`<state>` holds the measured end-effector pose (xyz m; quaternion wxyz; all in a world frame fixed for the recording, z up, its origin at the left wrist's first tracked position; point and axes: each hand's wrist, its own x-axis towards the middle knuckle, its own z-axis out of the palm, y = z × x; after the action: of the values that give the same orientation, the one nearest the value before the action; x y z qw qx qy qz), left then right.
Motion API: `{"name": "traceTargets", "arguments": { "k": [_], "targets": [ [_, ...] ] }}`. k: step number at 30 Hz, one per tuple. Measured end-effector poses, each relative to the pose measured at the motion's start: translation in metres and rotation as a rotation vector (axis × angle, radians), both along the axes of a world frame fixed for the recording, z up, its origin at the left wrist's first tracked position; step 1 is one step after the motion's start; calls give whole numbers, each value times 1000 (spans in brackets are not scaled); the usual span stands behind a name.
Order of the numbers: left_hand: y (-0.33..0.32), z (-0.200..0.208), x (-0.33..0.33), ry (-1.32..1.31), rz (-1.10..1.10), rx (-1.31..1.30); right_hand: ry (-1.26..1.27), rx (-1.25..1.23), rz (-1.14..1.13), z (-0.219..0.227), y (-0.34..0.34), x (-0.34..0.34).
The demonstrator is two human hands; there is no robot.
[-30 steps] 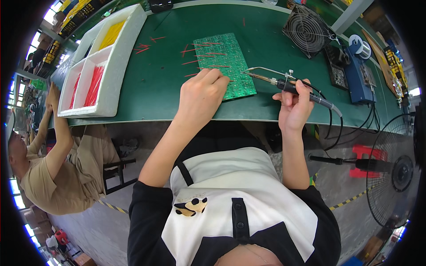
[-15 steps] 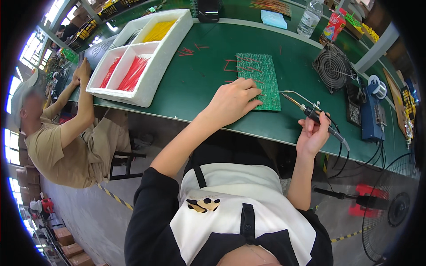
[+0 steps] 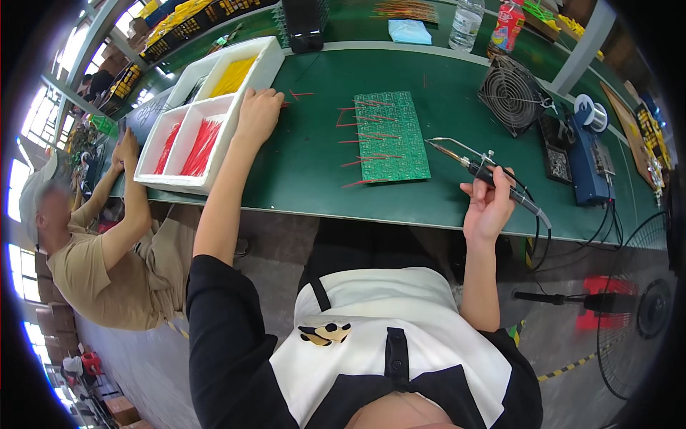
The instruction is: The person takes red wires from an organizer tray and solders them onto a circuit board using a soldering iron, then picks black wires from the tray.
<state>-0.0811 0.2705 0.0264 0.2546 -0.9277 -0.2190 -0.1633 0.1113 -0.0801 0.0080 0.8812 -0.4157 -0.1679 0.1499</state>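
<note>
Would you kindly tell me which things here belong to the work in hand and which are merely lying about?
Likely work things:
soldering iron
green circuit board
red wires
foam tray
solder spool

Apparently lying about:
clear plastic bottle
red-labelled bottle

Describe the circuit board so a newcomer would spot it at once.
On the green table, look between the white tray and the soldering iron in the right hand. The board lies flat there, a green rectangle. Unlike its neighbours, it has red wires lying across it, several jutting past its left edge.
</note>
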Motion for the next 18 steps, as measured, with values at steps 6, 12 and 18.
{"name": "traceTargets", "arguments": {
  "k": [6,12,18],
  "targets": [
    [-8,7,-3,9,-32,25,-9,2,10,0,-1,0],
    [-10,17,-12,-106,-11,10,14,29,31,0,-2,0],
    [-70,46,-11,-313,-154,-242,-1,10,50,1,-8,-4]
  ]
}}
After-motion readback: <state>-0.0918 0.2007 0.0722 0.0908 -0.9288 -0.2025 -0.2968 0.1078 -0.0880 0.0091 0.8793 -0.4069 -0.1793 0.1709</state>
